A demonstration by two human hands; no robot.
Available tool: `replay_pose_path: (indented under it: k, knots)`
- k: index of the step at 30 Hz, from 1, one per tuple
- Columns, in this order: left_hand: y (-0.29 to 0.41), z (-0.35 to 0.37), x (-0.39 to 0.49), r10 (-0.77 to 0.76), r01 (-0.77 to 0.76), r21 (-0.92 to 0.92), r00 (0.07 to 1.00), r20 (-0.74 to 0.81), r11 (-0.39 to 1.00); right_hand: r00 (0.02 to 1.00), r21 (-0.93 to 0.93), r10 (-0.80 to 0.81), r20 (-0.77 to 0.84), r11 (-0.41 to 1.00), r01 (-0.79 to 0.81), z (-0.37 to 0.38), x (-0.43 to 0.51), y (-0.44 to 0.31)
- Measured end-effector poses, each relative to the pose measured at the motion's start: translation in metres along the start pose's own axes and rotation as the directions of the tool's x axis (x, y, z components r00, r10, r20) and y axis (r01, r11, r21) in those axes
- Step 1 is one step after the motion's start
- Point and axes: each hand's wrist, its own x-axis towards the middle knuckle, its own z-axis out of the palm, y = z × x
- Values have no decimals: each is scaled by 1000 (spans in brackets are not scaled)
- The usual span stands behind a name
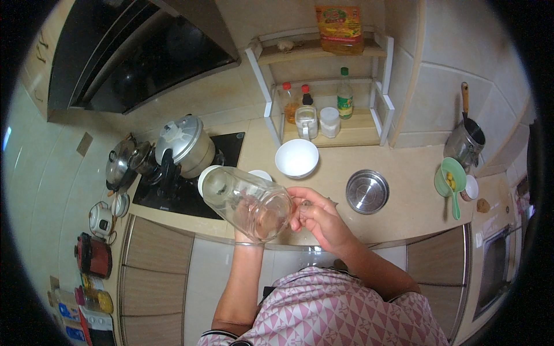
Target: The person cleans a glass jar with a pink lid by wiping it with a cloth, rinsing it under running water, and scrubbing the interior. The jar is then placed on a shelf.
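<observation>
A large clear jar (242, 199) with a white lid at its upper left lies tilted in the air above the counter's front edge. My left hand (247, 220) is behind and under the jar, seen partly through its clear wall, and holds it. My right hand (318, 216) is at the jar's round base, thumb and fingers bent close together near its rim; whether they pinch something small cannot be told. Beyond the jar stands a white bowl (297, 158), with a small white dish (260, 175) partly hidden by the jar. A round steel container (367, 191) sits to the right.
A pressure cooker (186, 145) stands on the black cooktop (233, 147) at left. Bottles and jars fill a wooden rack (359, 125) at the back. On the right are a green ladle-like strainer (448, 177) holding yellow pieces, a metal pot (463, 145) and a small bowl (470, 188).
</observation>
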Motion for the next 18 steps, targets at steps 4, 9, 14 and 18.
replay_pose_path:
  k: [4, 9, 14, 18]
  knots:
    - [-2, -1, -3, 134, -130, 116, 991, -22, 985, 997, -182, -50, -58, 983, 38, 1, -1, 2]
    - [-1, 2, -3, 164, -155, 136, 985, -54, 979, 987, -362, -100, -124, 931, 49, 6, 1, 0]
    - [3, 5, 4, 57, -64, -19, 965, -256, 998, 978, -386, -133, -161, 920, 62, 4, 6, 3]
    - [3, -2, 8, 95, -84, 54, 960, -263, 995, 973, -345, -129, -191, 937, 56, -2, 7, 11]
